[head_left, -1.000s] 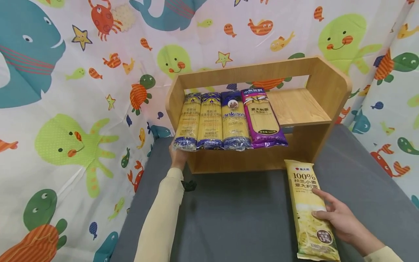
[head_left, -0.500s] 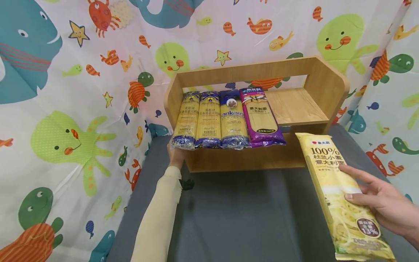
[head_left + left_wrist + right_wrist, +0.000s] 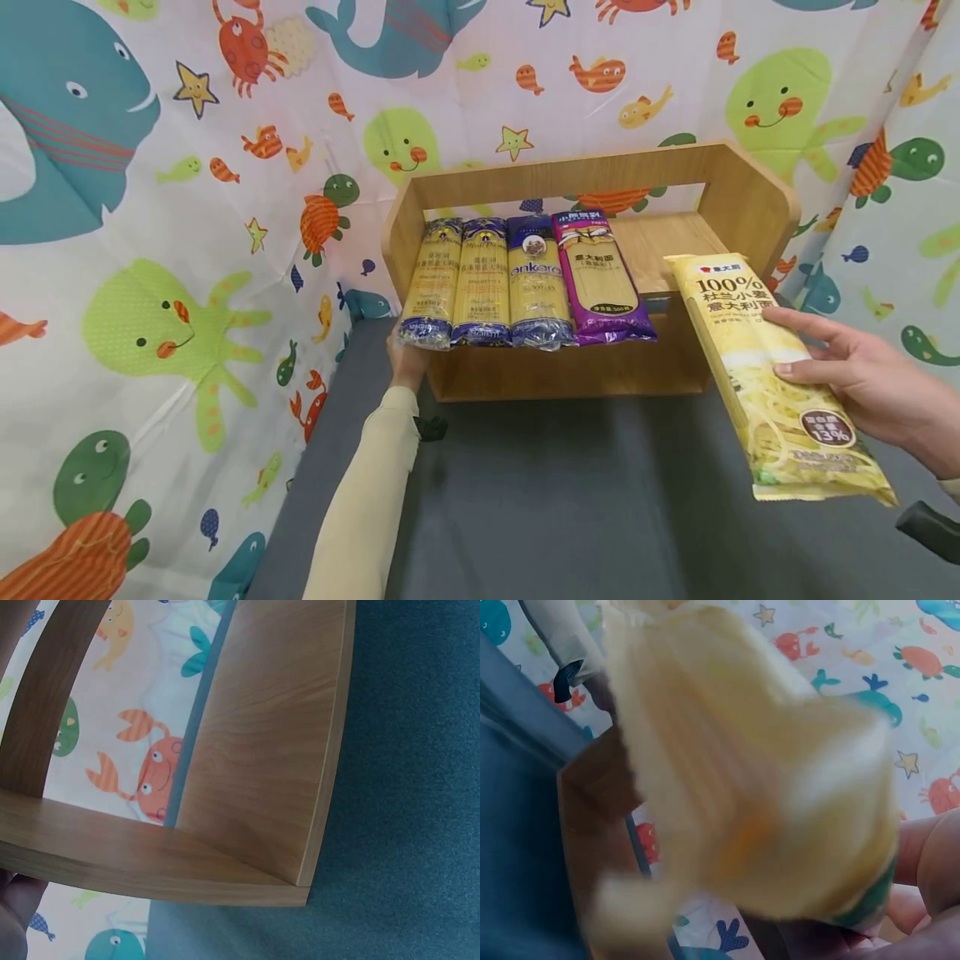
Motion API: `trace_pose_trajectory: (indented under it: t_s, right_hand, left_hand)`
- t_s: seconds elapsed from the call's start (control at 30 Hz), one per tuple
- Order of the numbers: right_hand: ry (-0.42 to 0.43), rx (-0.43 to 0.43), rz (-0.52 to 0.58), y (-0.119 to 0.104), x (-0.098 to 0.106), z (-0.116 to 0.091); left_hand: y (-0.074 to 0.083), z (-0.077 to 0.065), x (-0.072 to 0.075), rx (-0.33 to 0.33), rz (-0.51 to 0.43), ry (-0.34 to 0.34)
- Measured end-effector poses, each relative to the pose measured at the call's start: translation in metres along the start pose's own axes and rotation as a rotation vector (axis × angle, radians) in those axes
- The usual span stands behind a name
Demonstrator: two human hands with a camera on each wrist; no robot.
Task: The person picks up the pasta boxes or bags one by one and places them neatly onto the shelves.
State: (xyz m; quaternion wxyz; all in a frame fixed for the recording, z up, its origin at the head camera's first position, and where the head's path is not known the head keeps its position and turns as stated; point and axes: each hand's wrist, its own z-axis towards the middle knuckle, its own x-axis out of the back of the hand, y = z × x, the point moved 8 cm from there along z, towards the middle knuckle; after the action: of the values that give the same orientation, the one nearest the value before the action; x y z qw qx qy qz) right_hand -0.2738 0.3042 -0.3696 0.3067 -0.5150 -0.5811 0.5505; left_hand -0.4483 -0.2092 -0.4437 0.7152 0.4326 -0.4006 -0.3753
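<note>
My right hand (image 3: 862, 375) grips a yellow pasta packet (image 3: 772, 375) by its right edge, thumb and index finger across the front. The packet tilts, its top end overlapping the shelf's right part in the head view. In the right wrist view the packet (image 3: 735, 765) is blurred and fills the middle. My left hand (image 3: 408, 360) holds the left side panel of the wooden shelf (image 3: 570, 371), partly hidden by it; some fingers show at the panel's edge in the left wrist view. On the upper board lie several pasta packs: two blue-ended spaghetti packs (image 3: 480, 279), an Ankara pack (image 3: 538, 283) and a purple pack (image 3: 603, 275).
Bare wood (image 3: 667, 237) shows on the upper board right of the purple pack. The shelf stands on a dark grey table (image 3: 540, 492). A sea-animal cloth (image 3: 247, 208) hangs behind and at both sides. A dark object (image 3: 930, 533) shows at the lower right.
My right hand has raised the yellow pasta packet off the table, first rightward, then up toward the shelf's right end. The left hand has stayed at the side panel.
</note>
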Motion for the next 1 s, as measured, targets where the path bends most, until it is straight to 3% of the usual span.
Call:
trace_pose_trajectory:
  t_s: [0.17,0.5,0.7,1.0]
  right_hand:
    - [0.078,-0.052,-0.099,-0.018,-0.006,0.030]
    - [0.116,-0.115,-0.426,-0.051,-0.012,0.084]
    - [0.121,-0.127,-0.499,-0.053,-0.009,0.107]
    - [0.082,-0.141,-0.538,-0.060,0.003,0.136]
  left_hand:
    - [0.002,-0.001,0.001,-0.011,0.015,0.016]
    - [0.001,0.001,0.001,-0.020,0.058,0.018]
    - [0.001,0.000,0.003,-0.040,0.058,0.024]
    - [0.002,0.001,-0.001,-0.003,0.069,-0.013]
